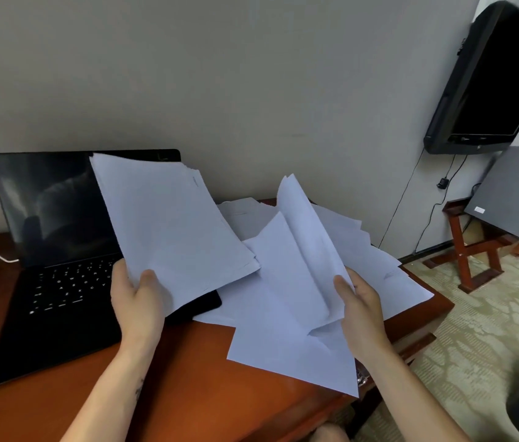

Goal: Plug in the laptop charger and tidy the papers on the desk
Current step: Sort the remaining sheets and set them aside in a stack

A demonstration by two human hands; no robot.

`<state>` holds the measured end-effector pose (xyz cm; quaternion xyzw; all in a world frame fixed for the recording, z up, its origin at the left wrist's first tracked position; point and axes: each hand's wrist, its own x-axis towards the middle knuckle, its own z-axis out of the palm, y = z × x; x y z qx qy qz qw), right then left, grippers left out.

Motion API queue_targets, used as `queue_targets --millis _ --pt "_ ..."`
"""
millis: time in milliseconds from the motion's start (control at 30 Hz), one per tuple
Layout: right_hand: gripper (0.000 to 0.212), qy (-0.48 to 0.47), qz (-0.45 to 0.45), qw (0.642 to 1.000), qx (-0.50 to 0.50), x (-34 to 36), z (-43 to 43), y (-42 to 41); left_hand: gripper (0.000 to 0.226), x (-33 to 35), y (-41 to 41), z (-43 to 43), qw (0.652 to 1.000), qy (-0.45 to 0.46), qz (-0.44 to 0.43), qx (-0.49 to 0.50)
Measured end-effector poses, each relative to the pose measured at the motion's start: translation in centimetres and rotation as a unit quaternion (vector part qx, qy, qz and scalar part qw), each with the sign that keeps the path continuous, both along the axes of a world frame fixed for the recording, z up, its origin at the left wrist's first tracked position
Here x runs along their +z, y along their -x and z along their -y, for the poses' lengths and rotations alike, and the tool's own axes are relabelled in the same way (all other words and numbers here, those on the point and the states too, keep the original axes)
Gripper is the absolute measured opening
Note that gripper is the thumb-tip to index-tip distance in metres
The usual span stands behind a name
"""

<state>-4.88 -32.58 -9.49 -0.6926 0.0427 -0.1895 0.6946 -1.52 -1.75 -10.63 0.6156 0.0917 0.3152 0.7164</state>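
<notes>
Light in here is soft and flat, kinda dim, no hard shadows anywhere. The wall (252, 74) above both hands looks dull grey. The stack of papers (172, 224) in the left hand (137, 301) and the folded sheet (287, 282) in the right hand (360, 304) come out bluish-white, with a soft shadow in the fold by the right thumb. Left of the left hand, the laptop screen (47, 205) shows a faint smeary reflection. Far up-right of the right hand, the TV (491, 81) bends and smears at the frame edge. It's all a bit soft; the keyboard (70, 285) letters are barely readable.
</notes>
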Motion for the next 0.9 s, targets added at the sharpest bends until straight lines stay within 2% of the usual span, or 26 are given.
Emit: queue_targets --millis 167,467,700,900 --pt "0.032 0.057 0.018 0.998 0.012 0.5 -1.3 0.3 0.042 0.7 -0.2 -2.2 0.997 -0.012 0.042 0.067" --pt "0.027 0.020 0.010 0.999 0.023 0.4 -3.5 -0.4 0.039 0.8 0.0 -3.1 0.994 0.034 0.046 0.096" --pt "0.028 0.036 0.026 0.998 0.035 1.4 -6.7 -1.7 0.040 -0.4 1.1 -2.1 1.000 -0.012 -0.011 -0.016" --pt "0.027 0.062 0.051 0.993 0.089 1.9 -10.1 -2.6 0.035 -1.1 1.6 0.3 0.987 -0.037 -0.067 -0.138"
